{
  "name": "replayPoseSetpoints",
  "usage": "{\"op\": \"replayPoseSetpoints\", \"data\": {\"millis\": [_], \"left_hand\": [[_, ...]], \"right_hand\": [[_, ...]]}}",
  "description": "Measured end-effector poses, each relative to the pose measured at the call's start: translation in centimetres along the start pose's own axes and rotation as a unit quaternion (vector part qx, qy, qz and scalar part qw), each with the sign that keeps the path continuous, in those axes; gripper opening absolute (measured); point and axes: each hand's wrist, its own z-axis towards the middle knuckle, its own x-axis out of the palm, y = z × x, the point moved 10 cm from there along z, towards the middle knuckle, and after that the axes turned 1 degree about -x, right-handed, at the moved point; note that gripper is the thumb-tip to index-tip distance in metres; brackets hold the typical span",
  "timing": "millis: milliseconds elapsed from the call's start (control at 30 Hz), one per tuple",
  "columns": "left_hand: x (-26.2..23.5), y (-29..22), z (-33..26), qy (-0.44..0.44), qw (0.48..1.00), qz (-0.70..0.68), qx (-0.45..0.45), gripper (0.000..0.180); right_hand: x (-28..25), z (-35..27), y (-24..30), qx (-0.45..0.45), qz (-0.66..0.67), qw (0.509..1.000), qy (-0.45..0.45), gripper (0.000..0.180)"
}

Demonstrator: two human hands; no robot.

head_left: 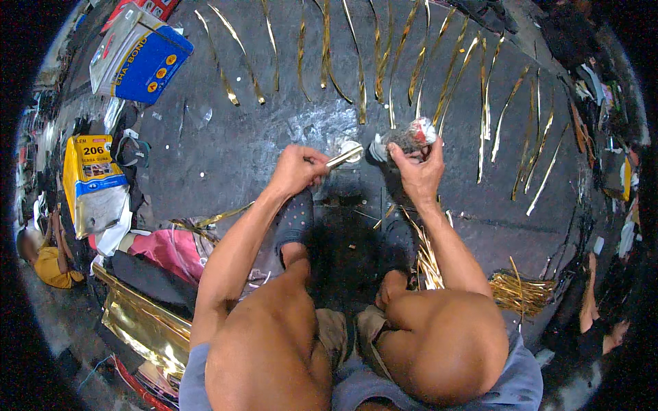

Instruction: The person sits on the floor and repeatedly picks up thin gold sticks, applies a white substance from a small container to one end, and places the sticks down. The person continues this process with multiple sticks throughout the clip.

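Note:
My left hand (pixel 301 168) is closed in a pinch on a narrow gold strip (pixel 344 156), its end pointing right over the dark mat. A shiny whitish patch (pixel 351 150) lies right by that end. In my right hand (pixel 419 168) is a grey, crusted object (pixel 415 137) with a red and white end; its kind is unclear. The fingers and thumb hold it just right of the gold strip. Whitish-grey matter (pixel 378 148) shows at its left side. Beyond both hands, several gold strips (pixel 362 82) lie in a row, fanned over the mat (pixel 226 151).
At left stand a blue and white box (pixel 152 65) and a yellow tin (pixel 96 168). Gold sheet (pixel 147 318) and pink cloth (pixel 168 253) lie lower left. A bundle of gold strips (pixel 521 291) sits right of my knee. Another person (pixel 55 257) is at far left.

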Motion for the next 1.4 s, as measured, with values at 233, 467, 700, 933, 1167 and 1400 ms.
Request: {"op": "replayPoseSetpoints", "data": {"millis": [233, 467, 700, 933, 1167, 1400], "left_hand": [[1.1, 1.4, 5.5, -0.023, 0.997, 0.070, 0.033, 0.014], [1.9, -7.1, 0.9, -0.039, 0.954, 0.081, 0.285, 0.066], [2.9, -7.1, -0.4, -0.041, 0.963, 0.002, 0.265, 0.061], [2.6, -5.5, -0.1, -0.095, 0.956, 0.037, 0.274, 0.050], [4.0, -7.8, 1.3, -0.070, 0.965, 0.033, 0.249, 0.040], [2.0, -6.8, -0.2, -0.080, 0.950, 0.025, 0.300, 0.045]], "right_hand": [[6.4, -1.1, 2.1, -0.153, -0.137, 0.971, 0.122, 0.069], [8.3, -3.8, 2.9, -0.253, -0.203, 0.930, 0.171, 0.058], [8.2, -3.8, 1.2, -0.156, -0.142, 0.957, 0.198, 0.047], [6.3, -0.4, -5.9, 0.063, -0.079, 0.984, 0.144, 0.042], [7.6, 1.9, -11.4, 0.182, 0.031, 0.968, 0.170, 0.027], [-3.9, 1.6, 6.8, 0.188, 0.252, 0.944, 0.098, 0.033]]}}
